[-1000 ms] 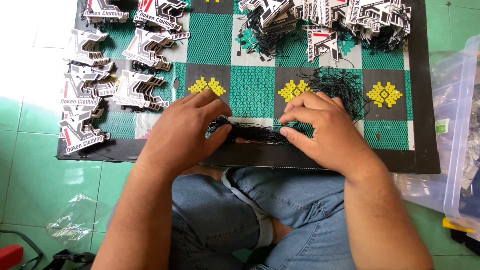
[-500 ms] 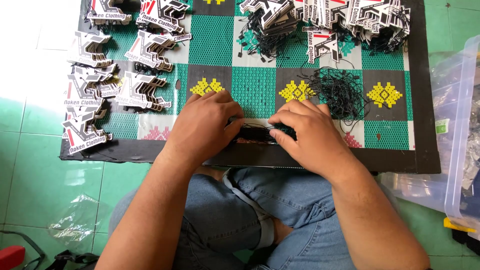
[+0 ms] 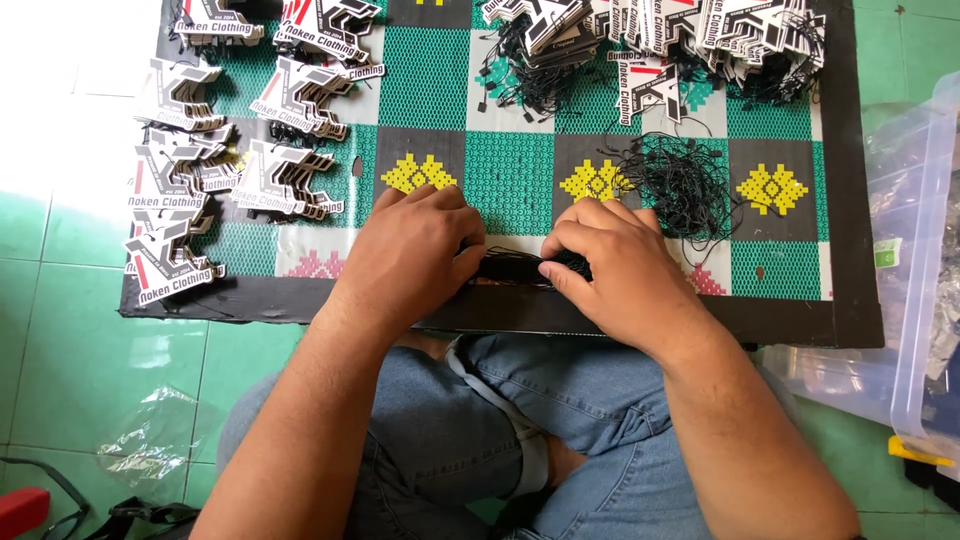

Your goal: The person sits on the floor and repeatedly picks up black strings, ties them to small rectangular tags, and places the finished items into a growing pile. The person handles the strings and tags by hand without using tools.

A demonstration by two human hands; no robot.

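Two hands are at work over the near edge of a woven mat [image 3: 520, 170], checked in green, grey and white with three yellow diamond motifs in a row. The left hand [image 3: 415, 255] and the right hand [image 3: 615, 270] lie close together, fingers curled down and pinching one small bundle of black strings [image 3: 515, 267] between them; the bundle sits just inside the mat's black border, in front of the person's knees. One loose tangle of black strings [image 3: 685, 180] lies just beyond the right hand, near its knuckles. On the left part of the mat about seven small stacks of die-cut card tags [image 3: 285, 95], angular, black, white and red, lie spaced apart; a larger jumbled heap of tags [image 3: 660, 30] with strings attached crowds the far right corner. Open mat remains in the middle squares. At the right, a clear plastic bin [image 3: 925, 250] stands just beside the mat's edge. Crumpled clear film [image 3: 150, 445] lies on the green tiled floor [image 3: 60, 320], near the left forearm.
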